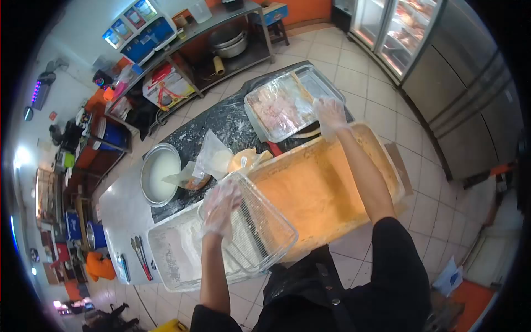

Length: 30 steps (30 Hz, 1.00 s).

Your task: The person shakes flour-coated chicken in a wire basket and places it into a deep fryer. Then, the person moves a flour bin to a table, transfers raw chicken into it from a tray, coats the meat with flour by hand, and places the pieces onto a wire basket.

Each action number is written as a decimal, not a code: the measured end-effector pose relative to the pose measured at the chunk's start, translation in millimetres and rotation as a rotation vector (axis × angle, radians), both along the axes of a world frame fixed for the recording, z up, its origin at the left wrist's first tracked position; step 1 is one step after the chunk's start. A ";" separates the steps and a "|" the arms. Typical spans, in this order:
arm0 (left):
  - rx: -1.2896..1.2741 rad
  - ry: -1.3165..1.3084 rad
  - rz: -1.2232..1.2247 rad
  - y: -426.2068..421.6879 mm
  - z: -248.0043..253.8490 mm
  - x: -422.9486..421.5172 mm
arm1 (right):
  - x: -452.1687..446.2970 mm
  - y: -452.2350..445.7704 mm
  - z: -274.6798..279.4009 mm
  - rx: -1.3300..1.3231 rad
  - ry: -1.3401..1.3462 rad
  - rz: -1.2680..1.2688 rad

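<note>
My left hand (220, 207), in a clear plastic glove, is over the left side of a wire mesh basket (271, 224), its fingers loosely apart. The basket sits tilted over a white tub of flour (185, 238). My right hand (331, 117), also gloved, reaches across an orange-coloured tub (321, 188) to the near right side of a metal tray (266, 128). Its fingers are bent at the edge of the clear plastic wrap (303, 102) over pale pink raw meat (276, 108); the fingertips are partly hidden by glare.
A metal bowl of whitish liquid (160, 174) stands left of plastic bags (213, 155) and an orange-filled bag (243, 160). Tongs (141, 257) lie at the table's left end. Glass-door fridges (401, 33) and steel cabinets (459, 83) line the right; a steel shelf (221, 72) stands behind.
</note>
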<state>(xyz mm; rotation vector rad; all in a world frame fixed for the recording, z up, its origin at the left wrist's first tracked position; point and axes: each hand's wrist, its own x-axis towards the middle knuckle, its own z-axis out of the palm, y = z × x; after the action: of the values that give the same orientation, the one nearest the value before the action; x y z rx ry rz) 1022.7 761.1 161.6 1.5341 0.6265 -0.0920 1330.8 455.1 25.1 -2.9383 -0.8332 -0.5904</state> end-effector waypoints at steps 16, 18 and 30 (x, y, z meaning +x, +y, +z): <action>-0.515 -0.038 0.248 -31.0 -196.3 275.9 | 86.5 67.4 7.1 1.328 0.985 0.229; -0.273 -0.064 0.330 -36.3 -202.0 267.4 | 90.2 76.7 18.2 1.283 0.970 0.280; -0.109 -0.306 0.474 38.0 -23.5 117.9 | -11.6 145.8 171.6 1.215 1.224 0.259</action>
<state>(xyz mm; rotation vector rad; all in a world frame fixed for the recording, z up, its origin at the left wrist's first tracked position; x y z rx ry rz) 1140.5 799.1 138.1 1.2282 0.7089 0.4541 1319.2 600.9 196.6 -1.5064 -0.3823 0.5482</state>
